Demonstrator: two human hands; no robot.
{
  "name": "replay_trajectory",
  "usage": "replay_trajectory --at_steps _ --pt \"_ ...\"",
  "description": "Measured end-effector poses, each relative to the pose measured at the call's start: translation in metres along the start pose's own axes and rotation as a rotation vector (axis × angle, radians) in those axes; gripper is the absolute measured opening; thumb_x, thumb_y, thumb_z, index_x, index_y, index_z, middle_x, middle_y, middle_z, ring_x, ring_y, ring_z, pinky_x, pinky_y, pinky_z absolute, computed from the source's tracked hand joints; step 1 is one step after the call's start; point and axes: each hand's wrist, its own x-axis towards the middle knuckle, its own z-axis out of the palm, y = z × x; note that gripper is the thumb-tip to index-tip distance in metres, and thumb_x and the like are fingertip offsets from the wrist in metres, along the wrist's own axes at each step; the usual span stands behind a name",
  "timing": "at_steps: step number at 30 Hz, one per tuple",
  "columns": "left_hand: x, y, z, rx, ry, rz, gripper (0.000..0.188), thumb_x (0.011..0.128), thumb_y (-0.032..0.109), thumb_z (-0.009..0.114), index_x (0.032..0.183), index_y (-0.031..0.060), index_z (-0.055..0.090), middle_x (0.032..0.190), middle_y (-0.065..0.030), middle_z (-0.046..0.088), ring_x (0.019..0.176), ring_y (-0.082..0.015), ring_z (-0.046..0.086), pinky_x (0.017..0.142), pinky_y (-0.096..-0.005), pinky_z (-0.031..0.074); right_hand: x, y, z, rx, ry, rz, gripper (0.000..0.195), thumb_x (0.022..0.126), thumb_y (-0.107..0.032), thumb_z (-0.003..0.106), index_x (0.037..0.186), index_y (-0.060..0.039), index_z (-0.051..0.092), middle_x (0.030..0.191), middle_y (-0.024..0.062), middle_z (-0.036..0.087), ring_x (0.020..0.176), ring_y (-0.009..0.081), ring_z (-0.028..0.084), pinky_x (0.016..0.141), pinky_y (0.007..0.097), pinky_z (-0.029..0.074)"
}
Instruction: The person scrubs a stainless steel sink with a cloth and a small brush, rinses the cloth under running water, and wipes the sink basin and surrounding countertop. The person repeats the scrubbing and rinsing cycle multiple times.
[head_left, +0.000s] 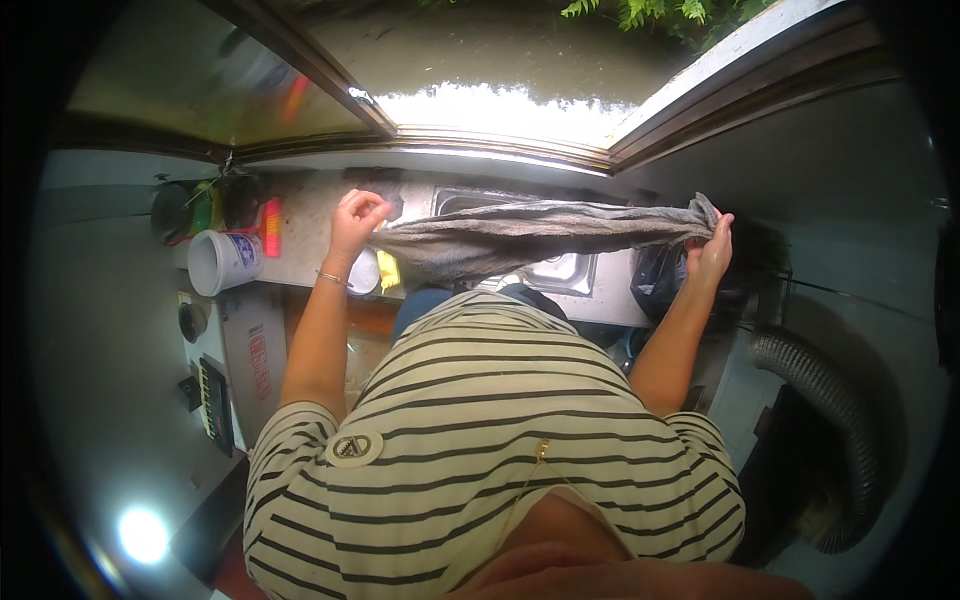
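Observation:
A long grey cloth (540, 229), creased and slightly sagging, is stretched sideways above a stainless-steel sink (581, 277). My left hand (356, 221) pinches its narrow left end, with a bracelet at the wrist. At the other side, my right hand (712, 247) grips the bunched right end. Much of the sink's basin is hidden beneath the cloth. Close below my left hand are a white round container (364, 271) and a yellow plastic object (388, 271) on the counter.
The pale countertop (300, 202) runs along an open window (495, 112). A white bucket (217, 262) and a red-pink brush (271, 227) stand at the left. A black plastic bag (656, 281) sits by my right hand. A ribbed metal duct (832, 420) curves at the right.

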Motion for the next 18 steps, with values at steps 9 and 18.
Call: replay_trajectory --at_steps 9,18 --pt "0.018 -0.012 -0.009 0.830 -0.238 0.162 0.019 0.076 0.014 0.073 0.094 0.0104 0.069 0.091 -0.0091 0.064 0.093 -0.0305 0.064 0.078 -0.0436 0.054 0.063 0.074 0.024 -0.071 -0.052 0.127 0.040 0.104 -0.040 0.052 0.114 -0.0043 0.066 0.099 0.0039 0.069 0.082 0.0143 0.063 0.069 0.0285 0.045" --pt "0.137 -0.226 -0.055 -0.389 0.356 -0.777 0.013 0.090 -0.001 0.054 0.101 0.0053 0.058 0.100 -0.0075 0.063 0.093 -0.0263 0.064 0.081 -0.0452 0.058 0.085 0.204 0.169 0.063 -0.190 0.145 0.041 0.107 -0.032 0.045 0.117 0.0048 0.059 0.116 0.0163 0.065 0.111 0.0262 0.061 0.104 0.0415 0.044"
